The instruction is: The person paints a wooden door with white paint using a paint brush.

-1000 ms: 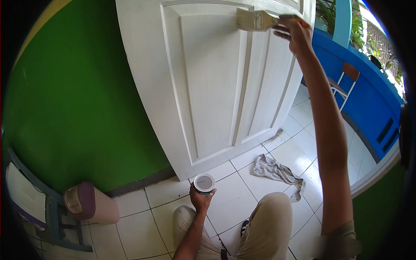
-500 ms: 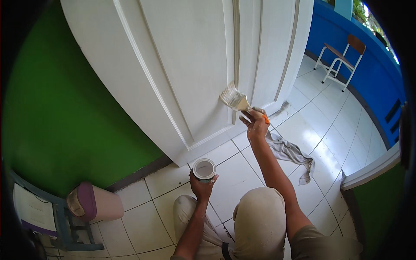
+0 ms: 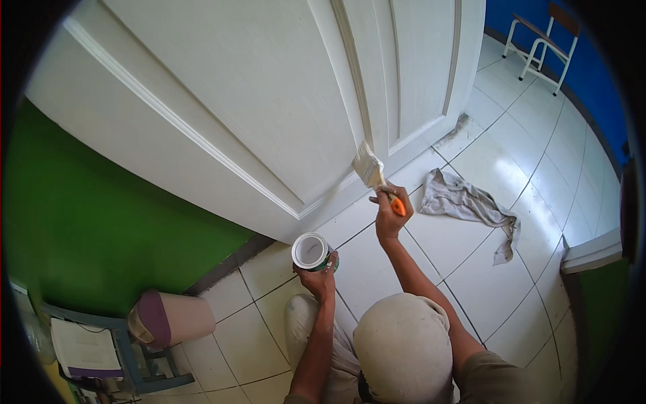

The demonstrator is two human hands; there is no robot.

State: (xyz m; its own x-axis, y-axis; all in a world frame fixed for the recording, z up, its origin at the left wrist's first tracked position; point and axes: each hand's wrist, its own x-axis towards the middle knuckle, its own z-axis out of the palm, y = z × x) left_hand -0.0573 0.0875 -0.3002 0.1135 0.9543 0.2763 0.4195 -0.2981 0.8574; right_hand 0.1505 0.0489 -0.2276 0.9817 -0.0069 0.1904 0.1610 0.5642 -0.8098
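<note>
My right hand [image 3: 391,210] is closed round the handle of a flat paintbrush [image 3: 370,168], whose orange handle end sticks out of the fist. White paint coats the bristles, and their tip meets the lower part of a white panelled door [image 3: 249,101], beside a raised moulding. Down and to the left, my left hand [image 3: 319,276] grips a small paint can [image 3: 311,252] from below and the side. The can is uncovered, with a pale rim and whitish inside. Paint marks show on my fingers.
A grey rag [image 3: 468,203] lies on the white floor tiles [image 3: 377,269] right of the brush. A pink and purple bin [image 3: 178,318] and a grey stand [image 3: 145,367] sit at lower left by the green wall [image 3: 114,222]. Far right stands a chair [image 3: 538,44].
The view has shifted downward. My right hand has brought the brush lower along the door, near the bottom of the panel, and turned its handle. The left hand still holds the can.
</note>
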